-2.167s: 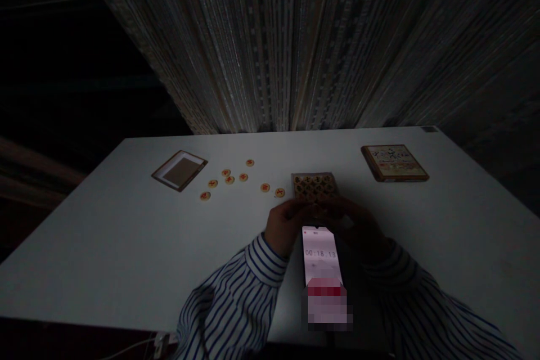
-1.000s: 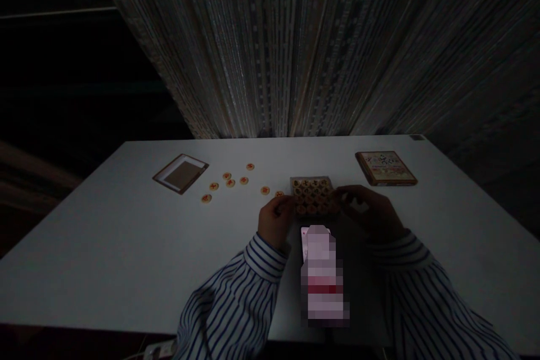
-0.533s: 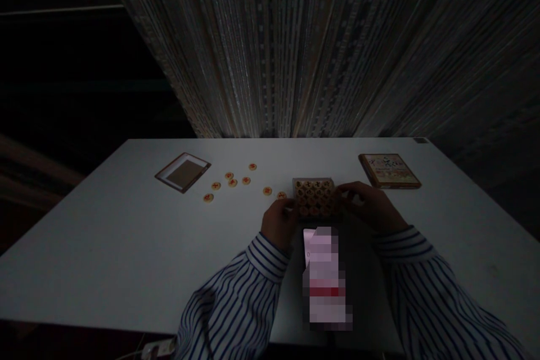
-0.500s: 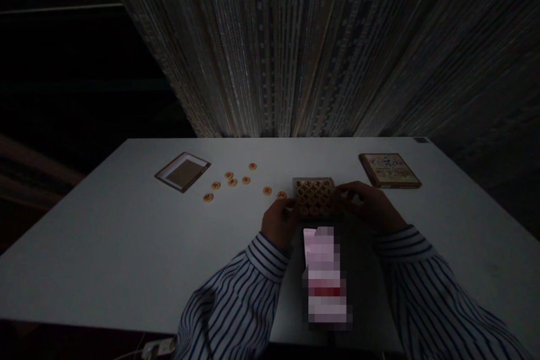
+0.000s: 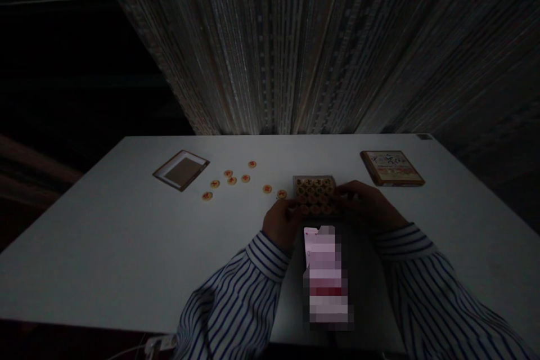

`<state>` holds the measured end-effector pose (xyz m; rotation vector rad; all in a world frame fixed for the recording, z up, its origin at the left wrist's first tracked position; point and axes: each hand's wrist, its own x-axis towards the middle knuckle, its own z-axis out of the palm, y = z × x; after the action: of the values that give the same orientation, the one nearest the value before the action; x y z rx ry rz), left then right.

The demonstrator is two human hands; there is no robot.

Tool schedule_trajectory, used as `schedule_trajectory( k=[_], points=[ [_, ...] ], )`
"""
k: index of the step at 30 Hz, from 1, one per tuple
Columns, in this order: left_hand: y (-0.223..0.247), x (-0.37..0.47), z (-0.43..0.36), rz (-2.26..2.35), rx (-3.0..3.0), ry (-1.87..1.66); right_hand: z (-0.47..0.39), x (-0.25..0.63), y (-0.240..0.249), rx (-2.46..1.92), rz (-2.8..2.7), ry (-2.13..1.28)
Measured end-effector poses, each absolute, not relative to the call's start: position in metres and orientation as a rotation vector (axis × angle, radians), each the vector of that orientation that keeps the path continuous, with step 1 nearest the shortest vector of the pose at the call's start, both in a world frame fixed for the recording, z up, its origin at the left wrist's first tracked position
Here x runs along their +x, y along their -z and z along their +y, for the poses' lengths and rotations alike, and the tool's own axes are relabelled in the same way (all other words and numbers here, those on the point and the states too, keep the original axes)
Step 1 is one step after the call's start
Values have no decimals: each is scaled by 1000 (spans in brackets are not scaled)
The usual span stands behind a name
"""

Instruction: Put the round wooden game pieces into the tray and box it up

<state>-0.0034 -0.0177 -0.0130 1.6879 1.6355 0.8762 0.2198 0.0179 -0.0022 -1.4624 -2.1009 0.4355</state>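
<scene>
Between left fingers [image 5: 293, 203] and right fingers [image 5: 348, 187], the box [image 5: 314, 176]; round pieces [image 5: 312, 192] inside.

The left hand [image 5: 280, 223] and right hand [image 5: 372, 206], close together over the near part of the tray [image 5: 314, 176] in the earliest view, now sit apart at its sides, baring the near pieces [image 5: 315, 209]; timer digits on the phone [image 5: 311, 241], readable then, are masked

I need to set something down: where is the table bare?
Bare: the table between left sleeve and brown-edged case, and between right sleeve and patterned box. Crowded: the middle, with loose pieces, left hand and right hand at the laden tray, and phone.
</scene>
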Motion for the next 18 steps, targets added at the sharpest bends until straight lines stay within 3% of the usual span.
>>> schedule_trajectory(
  k=[18],
  points=[
    [13, -4, -18, 1647, 1696, -860, 21, 220, 4, -1545, -2149, -516]
  ],
)
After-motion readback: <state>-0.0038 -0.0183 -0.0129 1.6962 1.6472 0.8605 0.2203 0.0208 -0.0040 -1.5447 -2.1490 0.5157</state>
